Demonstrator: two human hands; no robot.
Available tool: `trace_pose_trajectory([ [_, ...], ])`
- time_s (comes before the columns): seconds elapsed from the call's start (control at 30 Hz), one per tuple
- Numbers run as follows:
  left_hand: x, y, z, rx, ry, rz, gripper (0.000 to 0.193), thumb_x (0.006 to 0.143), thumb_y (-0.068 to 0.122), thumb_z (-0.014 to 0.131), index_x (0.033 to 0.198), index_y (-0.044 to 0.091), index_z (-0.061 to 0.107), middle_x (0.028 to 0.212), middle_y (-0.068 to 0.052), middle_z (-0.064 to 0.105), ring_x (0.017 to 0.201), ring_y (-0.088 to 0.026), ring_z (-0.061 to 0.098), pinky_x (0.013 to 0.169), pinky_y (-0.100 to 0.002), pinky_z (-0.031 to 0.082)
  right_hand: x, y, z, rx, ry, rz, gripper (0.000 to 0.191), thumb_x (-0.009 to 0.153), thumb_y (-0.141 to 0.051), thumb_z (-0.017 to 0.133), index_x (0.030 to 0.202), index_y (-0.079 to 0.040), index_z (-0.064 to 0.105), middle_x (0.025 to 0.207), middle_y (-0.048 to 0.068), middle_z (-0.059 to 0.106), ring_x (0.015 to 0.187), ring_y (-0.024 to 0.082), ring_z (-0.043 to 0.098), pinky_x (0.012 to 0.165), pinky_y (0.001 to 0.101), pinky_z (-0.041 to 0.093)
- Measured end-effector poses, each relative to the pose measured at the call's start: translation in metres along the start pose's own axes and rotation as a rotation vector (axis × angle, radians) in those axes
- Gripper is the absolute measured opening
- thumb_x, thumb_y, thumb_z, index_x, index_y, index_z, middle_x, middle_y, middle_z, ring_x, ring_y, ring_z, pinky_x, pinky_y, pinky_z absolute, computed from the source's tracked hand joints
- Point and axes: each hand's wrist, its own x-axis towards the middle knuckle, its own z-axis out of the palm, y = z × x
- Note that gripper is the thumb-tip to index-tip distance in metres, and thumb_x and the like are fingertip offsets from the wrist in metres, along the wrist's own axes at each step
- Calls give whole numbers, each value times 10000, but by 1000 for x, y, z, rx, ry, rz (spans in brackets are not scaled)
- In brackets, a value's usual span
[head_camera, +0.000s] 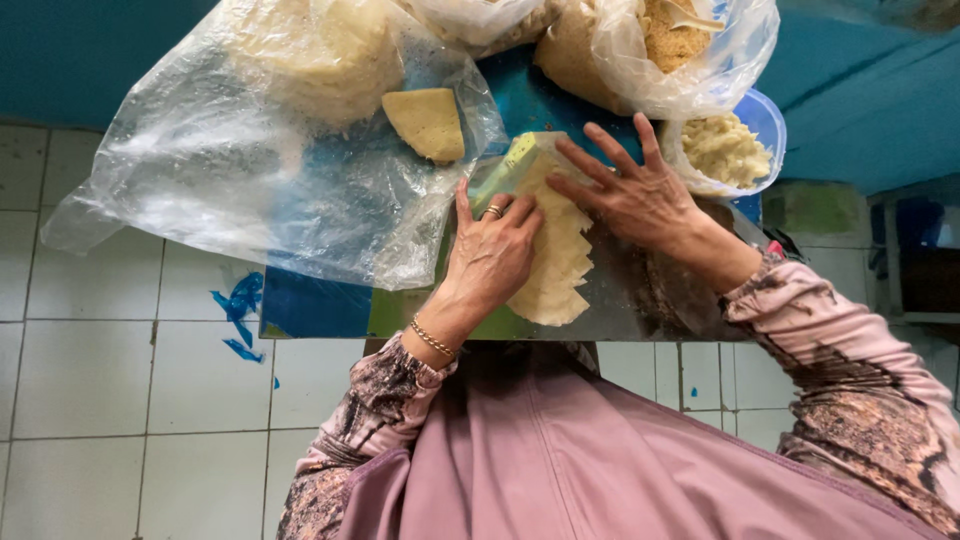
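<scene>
Fingers (610, 150) of both hands spread flat on pale dough sheet (555, 260) atop blue-green table (310, 305); white tiled floor (90, 370) below.

I see patterned pink-and-brown long sleeves (850, 390) under a mauve apron (600, 470). My left hand (492, 255) wears a gold ring (493, 211) and a gold chain bracelet (432, 340).

Top bags (660, 50) cut off
</scene>
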Motion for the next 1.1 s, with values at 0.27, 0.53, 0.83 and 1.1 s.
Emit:
trace_pose_trajectory([
  [0.27, 0, 1, -3, -1, 0, 2, 312, 845, 99, 609, 1151, 99, 668, 1214, -27, 625, 1205, -230, 574, 1118, -770, 197, 20, 7, 2, 98, -54, 109, 854, 817, -92, 656, 1591, -419, 507, 1703, 63, 339, 1552, 316, 284, 1232, 649, 110],
  [0.53, -3, -2, -1, -16, -23, -18, 316, 848, 101, 603, 1156, 102, 670, 1230, -22, 635, 1214, -231, 575, 1130, -766, 185, 24, 2, 18, 85, 69, 160, 621, 961, -135, 684, 1545, -316, 575, 1689, 90, 407, 1531, 338, 353, 1255, 631, 157],
  [0.83, -2, -5, 1, -89, -15, 0, 338, 862, 98, 589, 1187, 111, 680, 1237, -20, 645, 1225, -231, 574, 1127, -769, 171, -1, -36, -20, 364, -34, 204, 719, 788, -55, 658, 1464, -297, 610, 1647, 98, 390, 1495, 341, 351, 1197, 656, 185],
  [1.1, -4, -8, 2, -63, -59, 0, 295, 860, 92, 591, 1140, 97, 682, 1329, -49, 617, 1280, -248, 558, 1162, -752, 165, -9, -17, -7, -37, -18, 211, 546, 1006, -224, 632, 1542, -315, 584, 1711, 68, 383, 1561, 333, 322, 1236, 662, 171],
])
